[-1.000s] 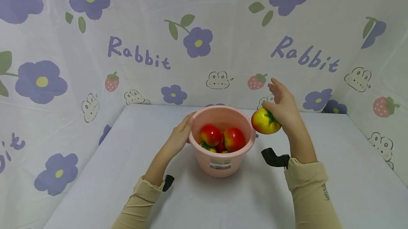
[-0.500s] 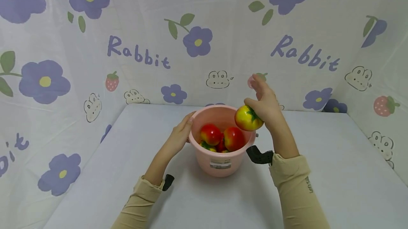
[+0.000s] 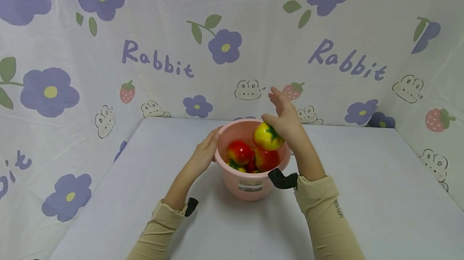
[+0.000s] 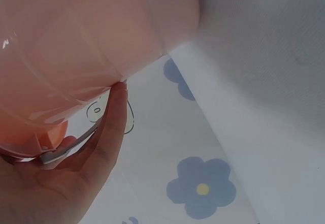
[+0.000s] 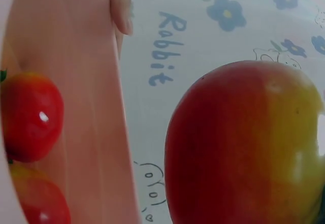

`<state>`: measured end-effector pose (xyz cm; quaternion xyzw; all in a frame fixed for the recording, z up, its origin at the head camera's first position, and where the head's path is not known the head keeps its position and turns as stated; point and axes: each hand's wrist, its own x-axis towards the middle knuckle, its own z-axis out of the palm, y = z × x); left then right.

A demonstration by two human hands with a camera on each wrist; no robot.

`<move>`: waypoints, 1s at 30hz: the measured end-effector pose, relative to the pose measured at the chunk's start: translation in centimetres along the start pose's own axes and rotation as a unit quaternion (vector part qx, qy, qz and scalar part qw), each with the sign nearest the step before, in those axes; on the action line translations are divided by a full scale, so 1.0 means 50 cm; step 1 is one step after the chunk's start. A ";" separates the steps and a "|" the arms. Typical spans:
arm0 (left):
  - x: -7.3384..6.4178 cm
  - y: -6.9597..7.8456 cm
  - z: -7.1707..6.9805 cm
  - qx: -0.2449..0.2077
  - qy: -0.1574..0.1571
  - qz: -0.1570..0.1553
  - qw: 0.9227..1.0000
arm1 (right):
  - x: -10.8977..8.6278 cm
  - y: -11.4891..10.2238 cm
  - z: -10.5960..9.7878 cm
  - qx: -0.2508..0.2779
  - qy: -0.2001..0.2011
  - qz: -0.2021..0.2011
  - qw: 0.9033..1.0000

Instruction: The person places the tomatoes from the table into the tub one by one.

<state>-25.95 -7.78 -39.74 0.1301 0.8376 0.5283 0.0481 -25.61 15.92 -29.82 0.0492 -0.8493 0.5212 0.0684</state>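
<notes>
A pink plastic bucket (image 3: 229,181) stands on the table, with several shiny red and yellow toy tomatoes (image 3: 239,152) inside. My left hand (image 3: 203,155) grips its left rim. In the left wrist view the fingers (image 4: 112,117) of that hand reach along the outer wall, near a pale handle (image 4: 68,150). Above the bucket's right side, my right hand (image 3: 288,125) holds another toy tomato (image 3: 267,137), yellow on top with green leaves. That tomato overlaps a red one in the head view. The right wrist view shows the held tomato (image 5: 238,148) large, beside the bucket's rim.
A white cloth printed with flowers and rabbits (image 3: 224,6) hangs behind and at both sides of the white table (image 3: 366,195). Black wrist-camera mounts (image 3: 282,179) stick out at both wrists. The bucket's front carries a label (image 3: 250,186).
My right hand has carried the toy tomato leftward from beside the bucket to over its opening. The left hand and the bucket have stayed in place.
</notes>
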 end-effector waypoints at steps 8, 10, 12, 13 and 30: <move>-0.001 0.004 0.000 0.000 0.001 -0.001 1.000 | -0.007 0.000 0.005 0.010 -0.014 0.006 1.000; 0.000 0.005 0.000 0.000 0.002 -0.001 1.000 | -0.009 0.000 0.003 0.013 -0.013 0.004 1.000; 0.000 0.006 0.000 0.002 0.003 -0.001 1.000 | -0.011 0.000 0.001 0.017 -0.013 0.001 1.000; 0.000 0.006 0.000 0.003 0.003 -0.001 1.000 | -0.012 0.001 0.001 0.016 -0.013 0.000 1.000; 0.001 0.005 0.000 0.012 0.001 -0.007 1.000 | -0.030 0.047 -0.035 -0.021 -0.009 -0.002 1.000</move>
